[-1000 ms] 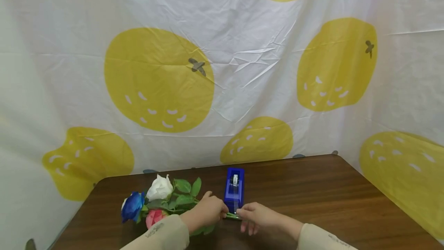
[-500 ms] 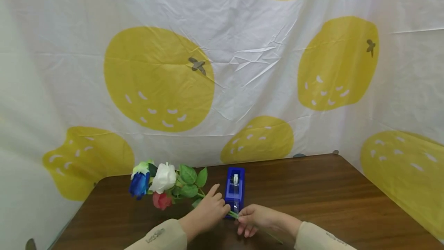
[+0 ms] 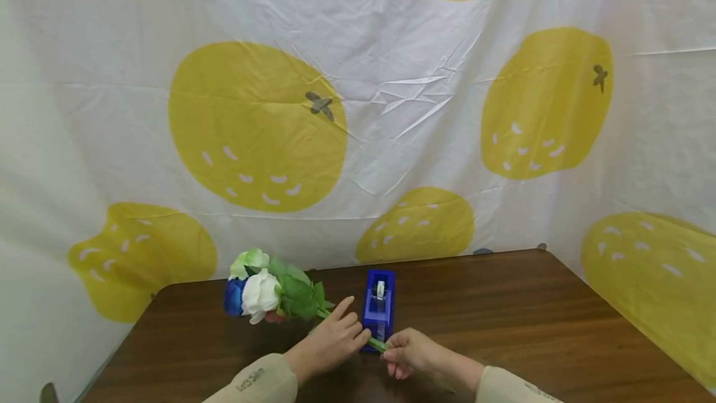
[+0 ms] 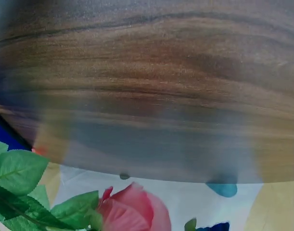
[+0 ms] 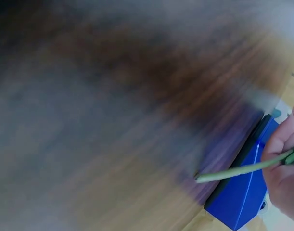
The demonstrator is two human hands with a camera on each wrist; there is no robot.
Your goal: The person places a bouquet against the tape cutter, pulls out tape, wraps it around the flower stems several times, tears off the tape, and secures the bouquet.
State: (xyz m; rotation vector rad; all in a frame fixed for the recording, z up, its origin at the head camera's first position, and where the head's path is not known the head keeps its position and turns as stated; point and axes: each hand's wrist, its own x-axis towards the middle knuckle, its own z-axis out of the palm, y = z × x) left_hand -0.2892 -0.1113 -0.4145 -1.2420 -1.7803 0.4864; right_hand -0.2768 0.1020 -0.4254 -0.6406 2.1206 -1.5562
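A bunch of roses, with a white rose [image 3: 260, 296], a blue rose [image 3: 234, 298], a pale green one [image 3: 253, 259] and a pink rose [image 4: 134, 211], points left over the table. My left hand [image 3: 332, 338] grips its green stems [image 3: 378, 344], index finger extended. Lower down the stems, my right hand [image 3: 413, 353] pinches them between thumb and fingers. One stem end [image 5: 228, 174] sticks out past the fingers in the right wrist view. Right behind the hands stands a blue tape dispenser [image 3: 370, 319] with a roll of clear tape [image 3: 380, 290].
The brown wooden table [image 3: 503, 310] runs back to a white curtain [image 3: 391, 142] printed with yellow fruit, which also hangs at both sides. A dark object [image 3: 49, 393] shows at the lower left edge.
The rose heads have risen off the table and turned about the stems, the white one coming to the front and the pink one mostly behind it. Both hands stay near the dispenser.
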